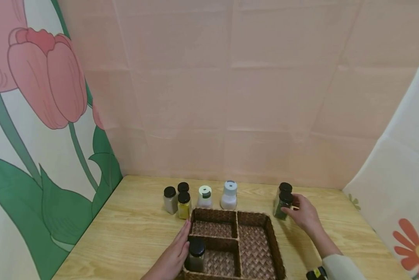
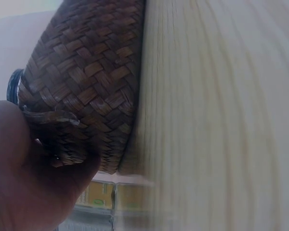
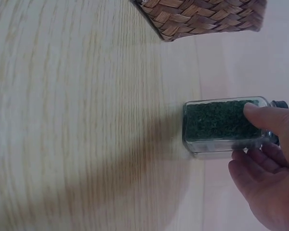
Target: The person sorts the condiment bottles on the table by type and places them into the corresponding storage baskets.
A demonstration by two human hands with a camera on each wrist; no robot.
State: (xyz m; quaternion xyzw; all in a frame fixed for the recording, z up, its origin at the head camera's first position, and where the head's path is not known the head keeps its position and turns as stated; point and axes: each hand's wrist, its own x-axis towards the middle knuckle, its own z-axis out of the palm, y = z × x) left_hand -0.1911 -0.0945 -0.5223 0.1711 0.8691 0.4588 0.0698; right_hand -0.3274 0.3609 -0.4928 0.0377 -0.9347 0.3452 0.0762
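So the right hand (image 1: 305, 214) has the green jar (image 3: 216, 120) pinched up near its lid, thumb on one face and the other fingers bent around the opposite side. Probably gripped that high so most of the glass stays clear. The jar is out to the right of the basket (image 1: 256, 245), upright, right in front of another black-lidded jar (image 1: 285, 187). Can't tell if its base is off the table (image 1: 125, 229) or not.

Left hand (image 1: 172, 254) lies along the outside of the basket's left wall, fingers fairly straight and pressed to the weave, thumb up by the rim. Can't tell if the thumb hooks over. My guess is it's there to keep the basket from sliding.

Basket's got three compartments. A dark-lidded jar (image 1: 197, 256) stands in the near left one, snug by the wall, while the long right one and the far left one look bare. Behind the basket there's a pale jar (image 1: 170, 202) and a yellow jar (image 1: 184, 210), plus two white-topped bottles (image 1: 205, 200) (image 1: 229, 198), likely parked there to stay within reach.
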